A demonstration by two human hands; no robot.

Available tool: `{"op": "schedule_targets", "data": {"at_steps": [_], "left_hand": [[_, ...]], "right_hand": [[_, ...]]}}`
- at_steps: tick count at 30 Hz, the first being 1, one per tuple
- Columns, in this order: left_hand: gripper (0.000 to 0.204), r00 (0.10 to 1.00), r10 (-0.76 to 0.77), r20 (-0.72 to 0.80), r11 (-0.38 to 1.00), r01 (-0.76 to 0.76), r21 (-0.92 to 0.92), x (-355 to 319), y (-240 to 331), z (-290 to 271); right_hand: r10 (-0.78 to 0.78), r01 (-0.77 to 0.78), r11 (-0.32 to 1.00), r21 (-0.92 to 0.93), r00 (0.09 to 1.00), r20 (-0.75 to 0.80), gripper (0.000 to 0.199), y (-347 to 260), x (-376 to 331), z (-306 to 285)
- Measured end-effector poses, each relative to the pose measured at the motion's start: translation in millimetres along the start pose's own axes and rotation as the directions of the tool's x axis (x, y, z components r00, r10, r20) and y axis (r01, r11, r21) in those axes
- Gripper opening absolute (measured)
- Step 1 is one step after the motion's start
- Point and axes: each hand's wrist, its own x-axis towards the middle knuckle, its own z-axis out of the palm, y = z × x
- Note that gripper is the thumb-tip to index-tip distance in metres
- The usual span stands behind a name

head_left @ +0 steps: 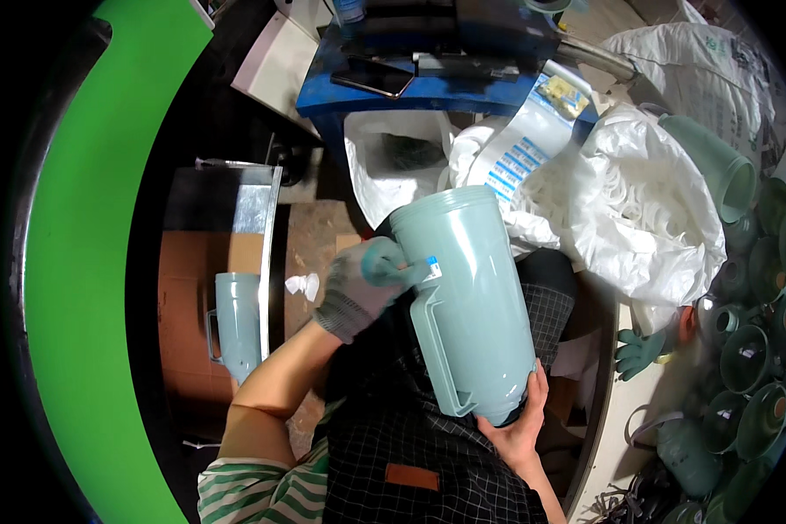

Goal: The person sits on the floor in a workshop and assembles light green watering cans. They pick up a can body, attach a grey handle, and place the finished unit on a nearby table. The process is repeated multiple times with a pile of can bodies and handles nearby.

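A pale green plastic thermos casing (472, 306) lies tilted over my lap, threaded rim away from me and long side handle (435, 354) towards the left. Its narrower base rests in my bare right hand (522, 428), whose fingers wrap round it. On the left, my gloved left hand (365, 281) is closed, with its fingertips at a small blue-and-white sticker (432, 267) just above the handle. The glove partly hides these fingertips. A roll strip of similar blue-and-white stickers (517, 168) hangs over the blue table edge beyond the casing.
A similar casing (237, 319) lies in the cardboard box (188, 306) at left. White bags, one filled with white rings (651, 196), stand beyond. A phone (373, 79) lies on the blue table (319, 74). Several green parts (747, 358) and a glove (639, 352) are at right.
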Motion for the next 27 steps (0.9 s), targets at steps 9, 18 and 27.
{"op": "schedule_targets", "data": {"at_steps": [9, 18, 27], "left_hand": [[0.052, 0.982, -0.113, 0.151, 0.944, 0.154, -0.291, 67.3, -1.3, 18.3], [0.086, 0.921, 0.389, -0.017, 0.707, -0.287, 0.646, 311.0, 142.7, 29.9], [0.034, 0.53, 0.847, 0.049, 0.371, -0.653, 0.66, 133.0, 132.9, -19.7]], "right_hand": [[0.449, -0.502, 0.387, 0.773, 0.835, 0.318, 0.121, 7.1, 16.5, -58.2], [0.475, -0.02, 0.555, 0.831, 0.828, -0.298, 0.101, -25.0, 44.0, -123.7], [0.313, 0.026, 0.823, 0.567, 0.812, -0.492, 0.094, -13.9, 147.1, -191.1]]}}
